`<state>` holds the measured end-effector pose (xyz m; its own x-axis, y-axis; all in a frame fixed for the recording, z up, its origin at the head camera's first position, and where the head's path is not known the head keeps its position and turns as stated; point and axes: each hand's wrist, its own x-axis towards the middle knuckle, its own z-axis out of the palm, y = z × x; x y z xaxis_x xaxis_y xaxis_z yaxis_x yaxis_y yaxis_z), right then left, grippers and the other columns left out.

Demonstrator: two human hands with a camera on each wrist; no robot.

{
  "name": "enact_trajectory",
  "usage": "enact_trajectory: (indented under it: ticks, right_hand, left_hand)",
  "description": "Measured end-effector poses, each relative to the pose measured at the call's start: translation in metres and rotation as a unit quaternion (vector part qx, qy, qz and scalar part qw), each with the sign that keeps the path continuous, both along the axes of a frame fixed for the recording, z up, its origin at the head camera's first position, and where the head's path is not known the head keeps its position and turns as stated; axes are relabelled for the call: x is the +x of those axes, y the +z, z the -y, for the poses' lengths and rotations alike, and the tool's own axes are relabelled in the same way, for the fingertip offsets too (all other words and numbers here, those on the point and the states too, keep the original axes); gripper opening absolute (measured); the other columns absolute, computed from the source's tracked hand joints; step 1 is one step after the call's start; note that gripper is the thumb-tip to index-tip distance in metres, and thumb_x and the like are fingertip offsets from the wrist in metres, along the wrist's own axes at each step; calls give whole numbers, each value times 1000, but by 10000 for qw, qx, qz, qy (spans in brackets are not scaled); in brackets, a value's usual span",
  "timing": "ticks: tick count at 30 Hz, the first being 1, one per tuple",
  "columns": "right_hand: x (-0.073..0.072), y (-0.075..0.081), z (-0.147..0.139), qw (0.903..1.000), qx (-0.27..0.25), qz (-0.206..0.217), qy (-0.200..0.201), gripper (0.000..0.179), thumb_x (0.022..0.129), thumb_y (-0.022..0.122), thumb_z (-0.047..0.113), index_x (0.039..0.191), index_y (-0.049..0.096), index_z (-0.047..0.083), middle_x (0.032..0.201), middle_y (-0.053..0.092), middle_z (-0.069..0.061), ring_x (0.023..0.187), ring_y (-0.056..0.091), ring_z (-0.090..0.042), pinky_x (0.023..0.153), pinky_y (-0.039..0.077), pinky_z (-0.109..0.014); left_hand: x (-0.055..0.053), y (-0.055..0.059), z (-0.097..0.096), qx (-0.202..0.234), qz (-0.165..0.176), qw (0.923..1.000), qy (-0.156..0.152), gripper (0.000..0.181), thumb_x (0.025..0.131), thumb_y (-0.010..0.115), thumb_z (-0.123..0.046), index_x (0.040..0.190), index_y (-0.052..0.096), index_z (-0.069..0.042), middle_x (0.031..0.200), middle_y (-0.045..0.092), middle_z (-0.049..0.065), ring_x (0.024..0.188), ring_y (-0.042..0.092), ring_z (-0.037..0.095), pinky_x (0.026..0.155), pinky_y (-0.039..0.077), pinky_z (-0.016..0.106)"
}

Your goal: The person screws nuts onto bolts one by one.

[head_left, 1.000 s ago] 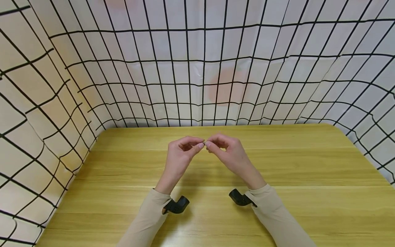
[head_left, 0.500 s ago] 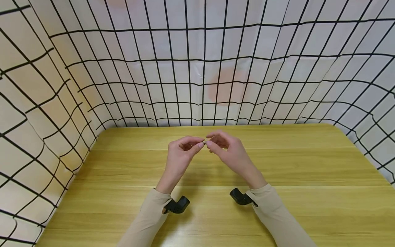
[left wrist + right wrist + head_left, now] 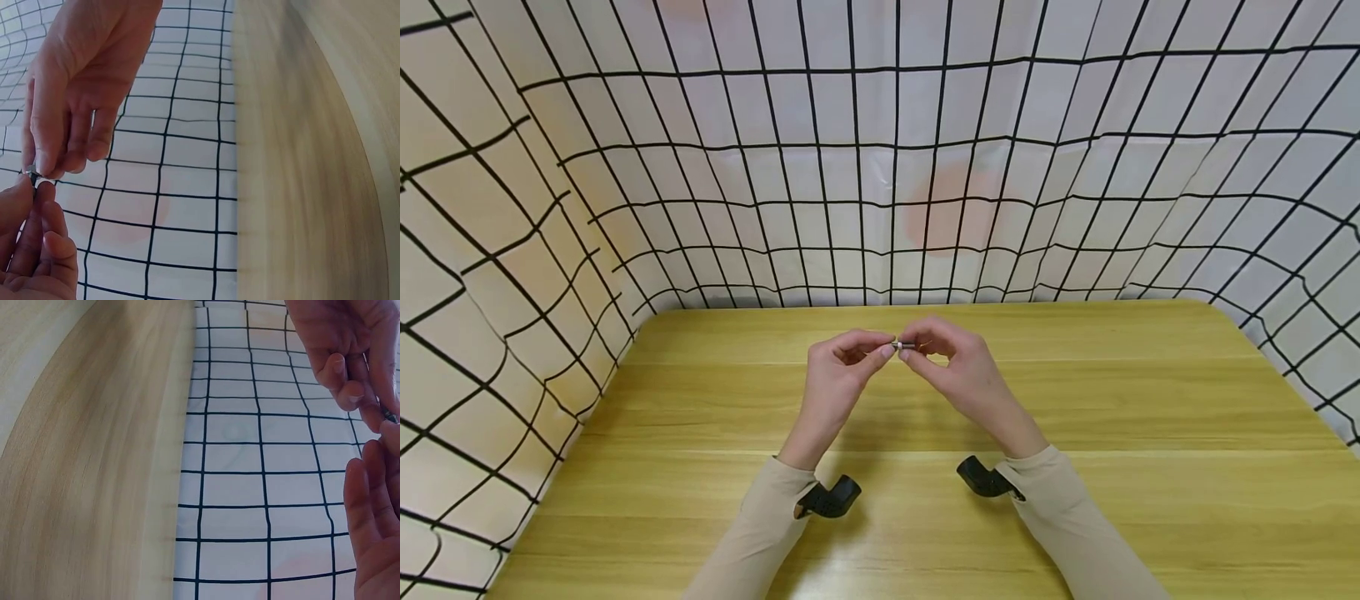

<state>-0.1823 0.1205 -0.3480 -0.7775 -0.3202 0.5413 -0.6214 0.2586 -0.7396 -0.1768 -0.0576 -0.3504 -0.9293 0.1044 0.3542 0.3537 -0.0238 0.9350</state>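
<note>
A small, dark, bolt-like metal piece (image 3: 907, 344) with a pale ring around it lies crosswise between the two hands, above the table. My left hand (image 3: 838, 375) pinches its left end with thumb and index finger. On its other side, the thumb and index fingertips of my right hand (image 3: 966, 375) close around the ring and shank. In the left wrist view a silvery nut-like part (image 3: 31, 170) shows at the right fingertips, with a short dark shank running to the left thumb. Fingers hide most of the metal piece in the right wrist view.
Below the hands spreads a wooden table (image 3: 700, 467). A white sheet with a black grid (image 3: 880, 179) rises behind it and along both sides. Black wrist cameras (image 3: 829, 498) stick out from both beige sleeves.
Half a second ago my right index finger lifted off the metal piece; now it is back down against the thumb. More of the dark shank shows. My left hand stays in place.
</note>
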Motion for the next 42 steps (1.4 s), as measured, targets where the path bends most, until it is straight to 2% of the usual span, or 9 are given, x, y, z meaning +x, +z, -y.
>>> enact_trajectory:
  ticks: [5, 12, 21, 25, 28, 31, 35, 40, 42]
  right_hand:
    - [3, 5, 1, 9999, 55, 134, -42, 13, 90, 67, -5, 102, 66, -2, 94, 68, -10, 85, 62, -20, 71, 49, -30]
    - [3, 4, 0, 9994, 107, 270, -171, 6, 93, 66, 1, 98, 69, 2, 92, 68, -5, 85, 62, -18, 74, 49, -35]
    - [3, 3, 0, 9986, 134, 408, -324, 6, 94, 66, 6, 97, 71, 5, 91, 69, -4, 85, 61, -16, 75, 49, -34]
    - [2, 2, -1, 9977, 183, 547, -359, 9, 94, 68, 8, 102, 71, 6, 94, 69, -1, 85, 63, -16, 74, 50, -35]
    - [1, 1, -2, 9977, 153, 597, -299, 17, 92, 70, 6, 109, 68, 4, 96, 69, -3, 85, 63, -18, 75, 51, -35]
    - [-8, -11, -5, 9993, 50, 361, -74, 22, 91, 71, 6, 112, 66, 6, 97, 68, -3, 84, 63, -18, 76, 52, -34]
    - [-19, -24, -10, 9999, -26, -30, 140, 17, 92, 71, 9, 108, 66, 14, 98, 67, 2, 87, 61, -15, 76, 52, -33]
    - [-17, -21, -8, 9999, 18, -113, 118, 15, 90, 71, 4, 101, 68, 14, 98, 65, 3, 90, 61, -14, 77, 52, -33]
    - [-13, -16, -6, 9998, 42, -136, 103, 15, 89, 70, -1, 100, 67, 10, 96, 66, 0, 89, 61, -15, 75, 51, -34]
  left_hand:
    - [0, 1, 1, -3, -39, 10000, 8, 11, 89, 71, 1, 98, 74, 6, 91, 72, 15, 66, 53, 10, 60, 41, 23]
    - [0, 2, 1, -84, -117, 9999, -12, 11, 89, 71, 1, 97, 74, 7, 90, 72, 16, 66, 53, 10, 60, 42, 23]
    - [0, 1, 0, -108, -100, 9999, -6, 12, 89, 71, 0, 98, 74, 7, 92, 72, 15, 67, 54, 11, 61, 42, 23]
    - [-1, 0, 0, -59, -93, 9999, 2, 12, 89, 71, 0, 98, 74, 7, 92, 72, 14, 68, 55, 11, 62, 43, 23]
    - [-1, 0, 0, -17, -79, 10000, 26, 12, 89, 71, 0, 98, 73, 8, 91, 72, 14, 66, 53, 10, 60, 41, 23]
    - [-1, 0, 1, -10, -55, 10000, 43, 12, 89, 71, 1, 98, 74, 8, 91, 72, 15, 65, 50, 10, 58, 39, 23]
    - [-1, 1, 1, -4, -39, 10000, 54, 12, 89, 71, 1, 98, 74, 7, 90, 71, 15, 64, 49, 10, 58, 37, 23]
    - [-1, 1, 1, -34, -65, 10000, 34, 11, 89, 71, 2, 98, 73, 8, 91, 72, 14, 66, 53, 10, 60, 41, 23]
    - [-5, -5, 1, -45, -83, 10000, 18, 11, 89, 71, 1, 98, 74, 7, 91, 72, 15, 67, 55, 11, 61, 42, 23]
